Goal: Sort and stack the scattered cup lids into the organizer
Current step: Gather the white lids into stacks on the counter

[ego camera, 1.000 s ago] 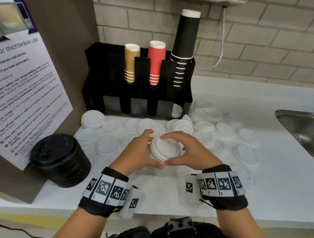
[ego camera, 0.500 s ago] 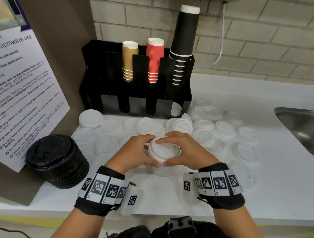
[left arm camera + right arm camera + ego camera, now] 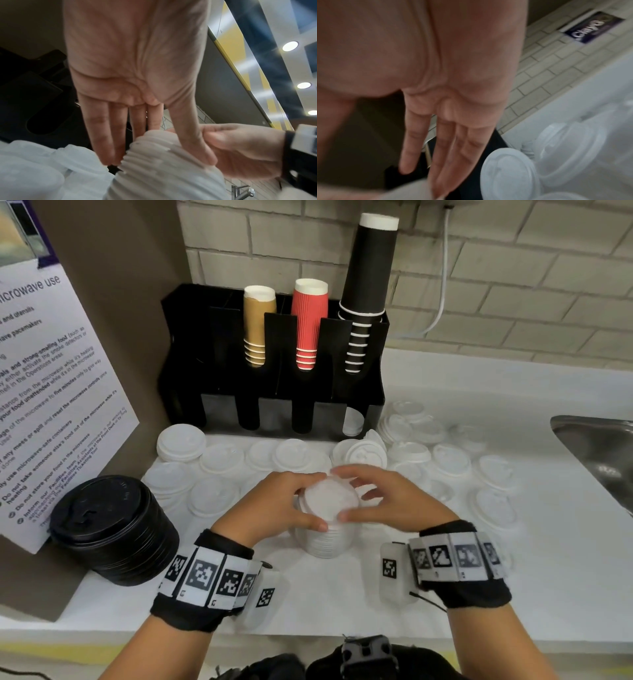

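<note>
A tall stack of white lids stands on the white counter in front of me. My left hand grips its upper part from the left, thumb on the near side and fingers over the far side. My right hand holds it from the right, thumb at the top lid's rim, fingers blurred over the far edge. The left wrist view shows my left hand with its thumb and fingers pressed on the ribbed stack. The black organizer stands behind, against the wall.
Loose white lids lie scattered between the organizer and my hands and out to the right. A stack of black lids sits at the left by a notice board. Brown, red and black cups fill the organizer's top. A sink lies at the right.
Both hands stay round the white stack in the same spot. The right hand's fingers have shifted a little over the top lid.
</note>
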`<action>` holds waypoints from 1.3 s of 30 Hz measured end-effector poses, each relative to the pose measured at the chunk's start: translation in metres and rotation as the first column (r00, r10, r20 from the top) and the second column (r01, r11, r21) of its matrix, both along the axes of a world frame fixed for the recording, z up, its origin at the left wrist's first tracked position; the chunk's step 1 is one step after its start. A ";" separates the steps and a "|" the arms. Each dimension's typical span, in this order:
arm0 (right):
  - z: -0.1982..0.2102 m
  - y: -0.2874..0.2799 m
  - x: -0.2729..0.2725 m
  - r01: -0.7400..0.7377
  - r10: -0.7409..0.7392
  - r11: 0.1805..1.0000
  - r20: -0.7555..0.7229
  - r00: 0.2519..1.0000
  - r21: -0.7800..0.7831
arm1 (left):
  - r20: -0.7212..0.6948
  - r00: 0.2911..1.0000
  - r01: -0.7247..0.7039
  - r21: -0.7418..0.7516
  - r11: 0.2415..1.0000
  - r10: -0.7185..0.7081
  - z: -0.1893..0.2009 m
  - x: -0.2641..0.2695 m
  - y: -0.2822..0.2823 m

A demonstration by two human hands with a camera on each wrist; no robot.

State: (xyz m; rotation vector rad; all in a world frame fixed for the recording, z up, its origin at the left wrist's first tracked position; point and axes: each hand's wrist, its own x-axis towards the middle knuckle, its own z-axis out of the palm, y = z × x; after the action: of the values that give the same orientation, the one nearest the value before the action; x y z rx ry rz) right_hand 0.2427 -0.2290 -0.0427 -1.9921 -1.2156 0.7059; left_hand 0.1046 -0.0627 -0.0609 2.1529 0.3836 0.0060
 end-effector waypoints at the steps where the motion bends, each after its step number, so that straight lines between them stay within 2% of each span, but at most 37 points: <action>1: 0.001 -0.003 0.009 0.069 -0.069 0.997 -0.020 0.997 0.024 | -0.001 1.000 -0.016 0.003 1.000 0.016 -0.001 0.000 0.000; 3: 0.000 -0.005 0.026 0.174 -0.167 0.983 0.113 0.979 -0.056 | 0.000 0.999 -0.039 0.015 0.999 0.039 -0.001 -0.001 0.000; 5: -0.004 -0.003 0.035 0.166 -0.106 0.950 0.229 0.968 -0.264 | 0.005 0.999 -0.046 0.029 0.999 0.046 -0.001 -0.001 -0.001; 7: -0.009 0.003 0.035 0.107 0.009 0.898 0.260 0.966 -0.427 | 0.007 0.999 -0.041 0.048 0.998 0.041 0.001 0.000 -0.001; 10: -0.015 0.015 0.029 0.074 0.121 0.856 0.337 0.934 -0.511 | 0.001 0.999 -0.037 0.060 0.998 0.037 0.003 0.000 -0.001; 16: -0.020 0.020 0.028 0.110 0.175 0.809 0.416 0.892 -0.577 | -0.018 0.999 -0.035 0.062 0.997 0.037 0.004 -0.001 -0.002; 20: -0.013 0.008 0.037 0.132 0.046 0.870 0.345 0.937 -0.475 | -0.017 0.999 -0.036 0.054 0.998 0.037 0.004 -0.002 -0.003; 23: 0.001 -0.005 0.046 0.198 -0.115 0.939 0.287 0.951 -0.281 | -0.016 0.999 -0.037 0.061 0.997 0.038 0.002 -0.002 -0.003; 27: 0.014 -0.021 0.043 0.283 -0.282 0.959 0.030 0.959 -0.007 | -0.023 1.000 -0.015 0.120 0.993 0.018 0.002 -0.002 -0.003; 31: 0.011 -0.028 0.021 0.250 -0.234 0.963 -0.149 0.961 0.100 | -0.028 1.000 0.000 0.123 0.992 0.003 0.003 -0.003 -0.002; 35: 0.000 -0.022 -0.002 0.161 -0.149 0.981 -0.111 0.983 0.112 | 0.017 1.000 -0.007 0.086 0.996 0.005 0.004 -0.004 -0.003; 39: -0.009 -0.013 -0.013 0.152 -0.139 0.978 -0.096 0.986 0.141 | 0.035 0.998 -0.046 0.055 0.997 0.044 0.004 -0.005 -0.005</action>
State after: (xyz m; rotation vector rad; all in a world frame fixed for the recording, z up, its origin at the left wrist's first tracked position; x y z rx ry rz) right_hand 0.2299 -0.2421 -0.0514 -1.8867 -1.0297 0.6035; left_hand 0.0992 -0.0672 -0.0571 2.1958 0.4168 0.0794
